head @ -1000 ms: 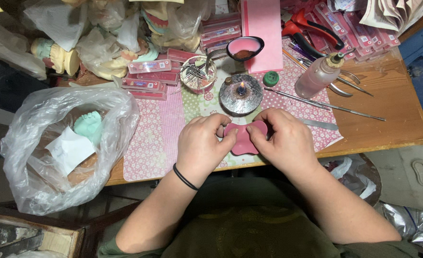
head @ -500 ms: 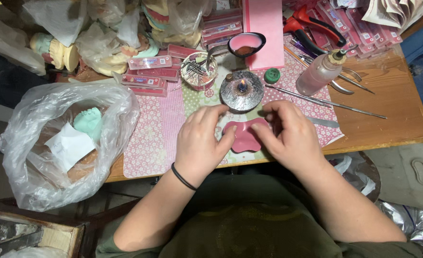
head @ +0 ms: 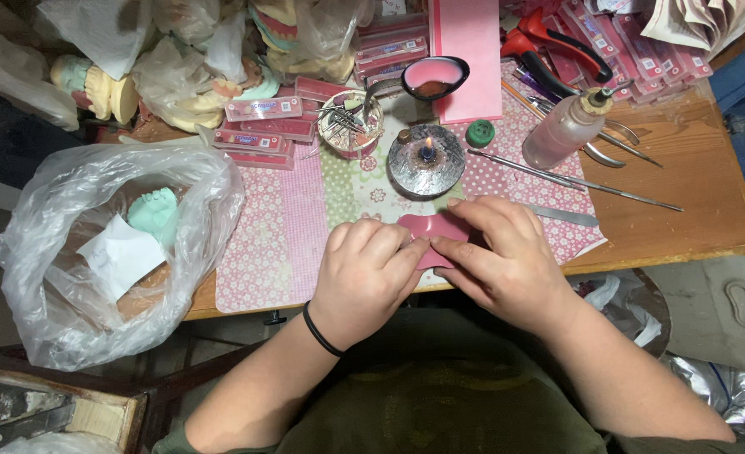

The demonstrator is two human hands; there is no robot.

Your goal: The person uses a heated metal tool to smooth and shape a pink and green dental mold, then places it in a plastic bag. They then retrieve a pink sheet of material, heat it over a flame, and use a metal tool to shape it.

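Both hands press on a soft pink wax sheet lying on the patterned mat at the table's near edge. My left hand, with a black band on its wrist, curls its fingers over the sheet's left part. My right hand covers the right part, its fingertips meeting the left hand's. Most of the sheet is hidden beneath the fingers. Just beyond the hands a small lit burner stands in a round metal dish.
A clear plastic bag with a green dental cast and a paper slip lies left. A pink-filled black bowl, a cup of tools, flat pink boxes, a spray bottle, long metal instruments and red pliers crowd the back.
The hands have shifted slightly on the pink sheet, the fingers working closer together over it. Nothing else on the table has moved.
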